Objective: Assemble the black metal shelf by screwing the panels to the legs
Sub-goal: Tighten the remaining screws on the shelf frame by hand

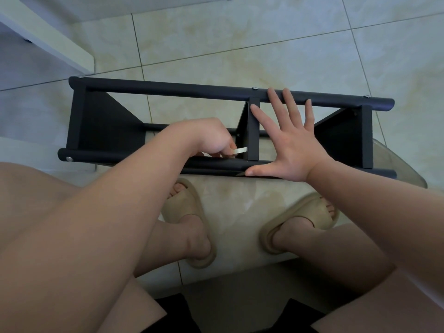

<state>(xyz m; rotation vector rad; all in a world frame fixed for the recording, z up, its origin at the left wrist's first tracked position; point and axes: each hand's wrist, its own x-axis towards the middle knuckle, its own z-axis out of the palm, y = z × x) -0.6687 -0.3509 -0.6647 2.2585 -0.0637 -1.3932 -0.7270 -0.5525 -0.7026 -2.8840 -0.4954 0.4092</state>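
Black shelf (168,88) on side, open floor (240,44) at 12 o'clock | left hand (211,138) pinches flat metal tool (241,150) | right hand (290,145) splayed flat on shelf, 3 o'clock

Setting: home interior; which rm can't be told.
Floor: glossy beige marbled floor tiles (240,44) w/ dark grout lines (137,44), domestic type.
Furniture: white furniture edge (55,44), upper left, standing on the tiles.
Footwear: beige slide slippers (183,204) on bare feet, i.e. indoor wear.
Work: black metal shelf (216,91) lying on its side, low, in front of a seated person's knees.
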